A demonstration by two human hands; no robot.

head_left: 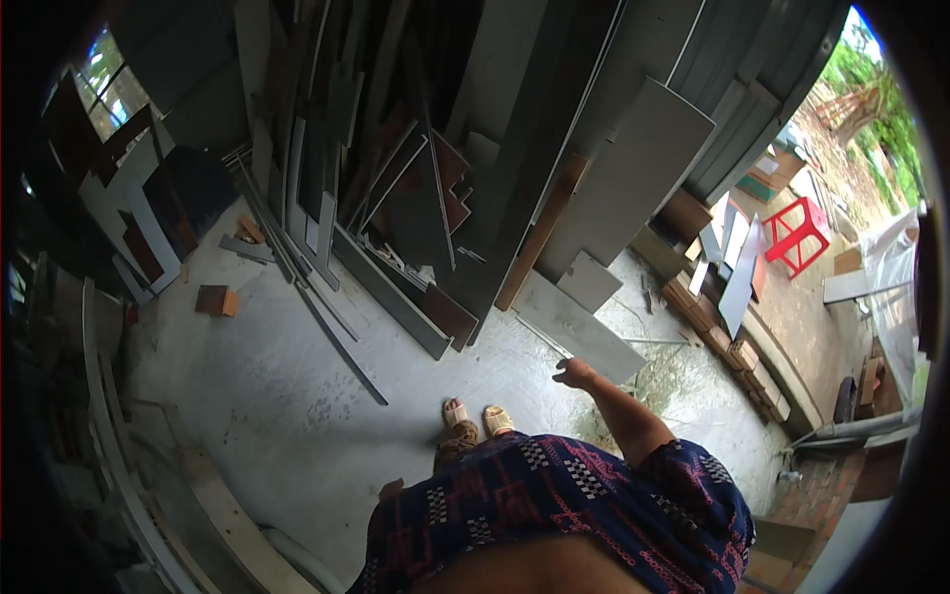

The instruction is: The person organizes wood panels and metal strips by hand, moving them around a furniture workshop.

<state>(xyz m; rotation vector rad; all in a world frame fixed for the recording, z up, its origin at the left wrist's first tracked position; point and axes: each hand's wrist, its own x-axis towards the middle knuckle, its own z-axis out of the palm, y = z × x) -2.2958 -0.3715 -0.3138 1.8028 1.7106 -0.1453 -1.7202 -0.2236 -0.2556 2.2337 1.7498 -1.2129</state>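
While stretched forward, the right hand hangs loosely open above a grey board. The left hand barely shows; state unclear.

Right arm forward, right hand empty, fingers loose; left hand at hip

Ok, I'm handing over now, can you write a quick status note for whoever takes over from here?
Right hand: stretched out, open, empty, near the edge of the grey board lying flat on the floor.
Left hand: barely shows beside the dress; state unclear.
More boards lean in a stack behind.
Done: nothing lifted.
Left: grey board not yet gripped.
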